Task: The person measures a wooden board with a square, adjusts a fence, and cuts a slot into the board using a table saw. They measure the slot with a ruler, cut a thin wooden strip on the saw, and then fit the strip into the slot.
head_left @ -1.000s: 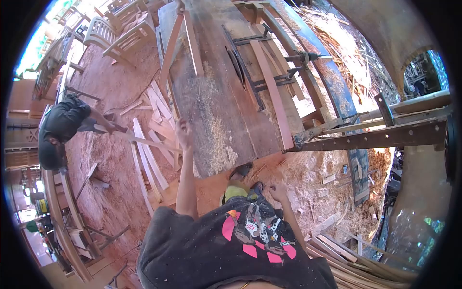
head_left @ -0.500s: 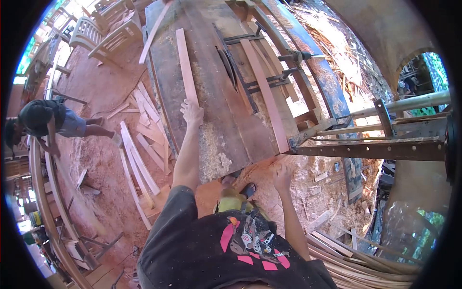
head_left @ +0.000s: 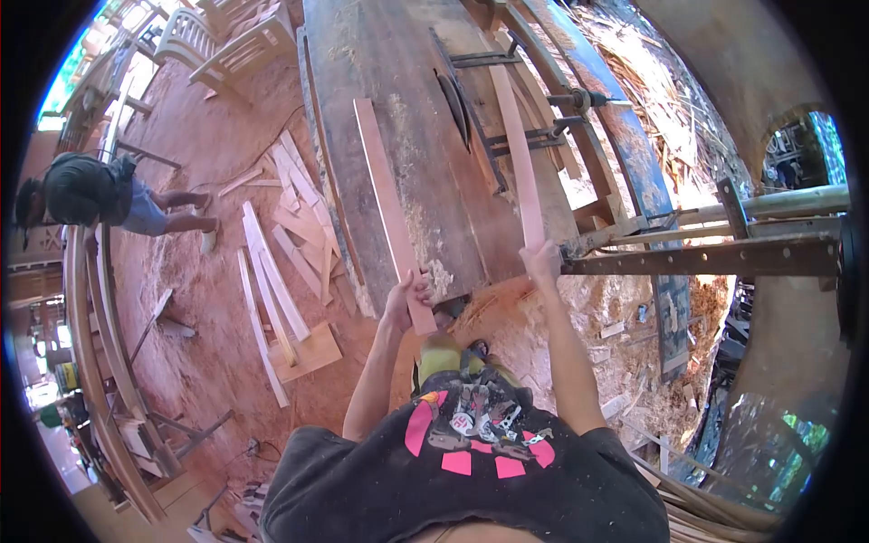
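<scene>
My left hand is closed round the near part of a long flat wood strip, whose end sticks out past the front edge of the saw table. The rest of that strip lies along the table's left side. To the right, my right hand grips the near end of a second wood strip, which runs beside a dark metal clamp frame. Between the two strips, a dark round saw blade stands up through the tabletop.
Loose offcuts and long strips litter the ground at left. Further left a person bends over. A metal rail juts out at right. Sawdust lies on the table, and a wooden chair stands behind.
My left hand has drawn its strip back toward my body, past the table edge. My right hand has come up onto the second strip's end. A third strip at far left is out of view.
</scene>
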`<state>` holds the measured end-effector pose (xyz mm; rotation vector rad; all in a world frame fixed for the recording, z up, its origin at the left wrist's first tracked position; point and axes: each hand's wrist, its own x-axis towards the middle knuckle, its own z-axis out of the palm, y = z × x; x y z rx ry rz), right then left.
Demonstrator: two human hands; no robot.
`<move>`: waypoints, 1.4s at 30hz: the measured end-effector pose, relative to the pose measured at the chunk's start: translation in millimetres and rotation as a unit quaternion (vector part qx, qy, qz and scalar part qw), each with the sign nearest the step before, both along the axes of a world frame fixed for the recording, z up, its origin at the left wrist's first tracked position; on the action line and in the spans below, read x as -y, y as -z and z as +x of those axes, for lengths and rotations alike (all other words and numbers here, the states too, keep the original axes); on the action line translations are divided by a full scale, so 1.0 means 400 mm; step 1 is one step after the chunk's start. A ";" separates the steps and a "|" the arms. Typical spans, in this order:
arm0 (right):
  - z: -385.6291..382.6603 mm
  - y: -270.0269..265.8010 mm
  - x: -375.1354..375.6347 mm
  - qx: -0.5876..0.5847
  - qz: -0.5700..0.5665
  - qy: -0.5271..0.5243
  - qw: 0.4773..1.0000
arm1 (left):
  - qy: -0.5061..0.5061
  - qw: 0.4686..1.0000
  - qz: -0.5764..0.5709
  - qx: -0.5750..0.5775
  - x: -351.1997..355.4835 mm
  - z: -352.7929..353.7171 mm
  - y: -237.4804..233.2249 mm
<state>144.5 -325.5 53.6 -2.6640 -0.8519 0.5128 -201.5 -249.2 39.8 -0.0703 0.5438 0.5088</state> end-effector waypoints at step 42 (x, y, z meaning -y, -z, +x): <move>0.551 0.366 0.816 -0.155 0.012 0.024 0.988 | -0.055 0.864 0.225 -0.446 0.676 -0.040 0.101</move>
